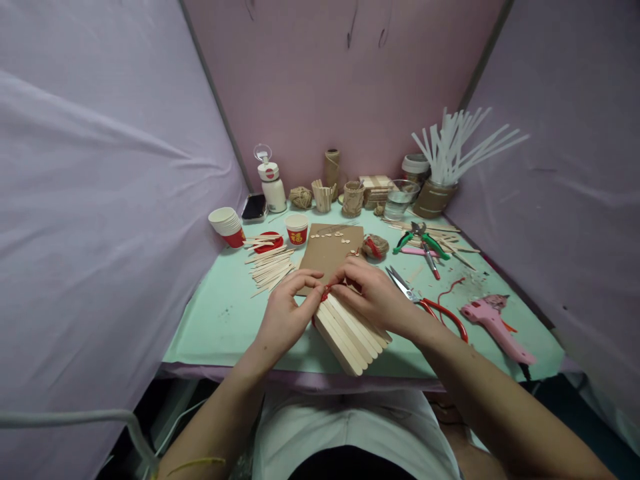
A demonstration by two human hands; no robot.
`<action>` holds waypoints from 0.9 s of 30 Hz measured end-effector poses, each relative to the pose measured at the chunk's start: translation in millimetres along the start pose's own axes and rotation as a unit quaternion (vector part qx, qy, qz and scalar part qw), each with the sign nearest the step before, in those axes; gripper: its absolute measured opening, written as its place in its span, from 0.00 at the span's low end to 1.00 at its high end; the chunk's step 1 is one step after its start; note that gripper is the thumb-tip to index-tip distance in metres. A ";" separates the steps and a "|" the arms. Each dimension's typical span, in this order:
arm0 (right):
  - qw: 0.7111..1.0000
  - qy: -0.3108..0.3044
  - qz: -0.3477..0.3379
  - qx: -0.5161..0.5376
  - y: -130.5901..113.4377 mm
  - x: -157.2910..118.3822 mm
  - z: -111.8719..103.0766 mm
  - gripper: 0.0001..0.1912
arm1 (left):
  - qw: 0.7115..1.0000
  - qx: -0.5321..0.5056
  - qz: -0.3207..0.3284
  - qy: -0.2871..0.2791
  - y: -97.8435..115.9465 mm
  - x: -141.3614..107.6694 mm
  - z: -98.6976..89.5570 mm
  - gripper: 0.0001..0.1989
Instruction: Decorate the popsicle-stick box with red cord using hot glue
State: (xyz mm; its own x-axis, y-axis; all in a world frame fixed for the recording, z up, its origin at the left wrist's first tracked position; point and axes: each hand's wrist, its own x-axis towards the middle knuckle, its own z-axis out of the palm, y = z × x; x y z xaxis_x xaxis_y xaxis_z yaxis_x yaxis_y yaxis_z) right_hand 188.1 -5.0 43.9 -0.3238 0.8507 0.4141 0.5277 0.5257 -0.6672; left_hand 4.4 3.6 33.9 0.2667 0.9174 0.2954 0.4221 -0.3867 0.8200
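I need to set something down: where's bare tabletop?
The front left is bare but for specks, between the loose sticks, left hand and table edge. It is crowded at right, around the scissors, pliers and glue gun.

we seem to be at a small craft workspace, curtained by pale cloth [100,133], with a glue gun [495,323], scissors [425,303], twine [301,198] and wooden sticks [273,267].
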 end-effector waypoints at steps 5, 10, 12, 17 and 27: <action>1.000 -0.008 0.019 0.008 -0.7 0.7 0.0 0.06 | 1.000 -0.006 0.004 0.004 0.0 0.3 1.0 0.06; 1.000 -0.011 0.024 0.007 1.5 0.2 0.6 0.06 | 0.999 -0.016 0.010 0.034 -1.5 0.9 0.0 0.05; 1.000 -0.010 0.026 0.009 3.2 -0.4 0.9 0.05 | 0.998 -0.021 0.011 0.053 -2.6 1.2 -1.6 0.05; 1.000 -0.006 0.024 0.011 4.1 -0.9 0.7 0.05 | 0.997 -0.030 0.039 0.065 1.3 -5.2 -7.5 0.05; 0.998 -0.004 -0.014 0.058 11.6 -5.0 2.1 0.07 | 0.959 0.066 0.276 -0.008 51.8 -39.8 31.5 0.05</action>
State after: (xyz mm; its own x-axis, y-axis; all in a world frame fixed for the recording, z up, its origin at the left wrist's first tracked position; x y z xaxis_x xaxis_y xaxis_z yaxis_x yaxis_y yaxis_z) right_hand 194.2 -3.1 32.7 -0.3437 0.8357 0.4283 0.4241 0.5451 -0.7232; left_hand 42.9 -55.9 49.1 0.4936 0.5677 0.6588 0.3178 -0.8229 0.4710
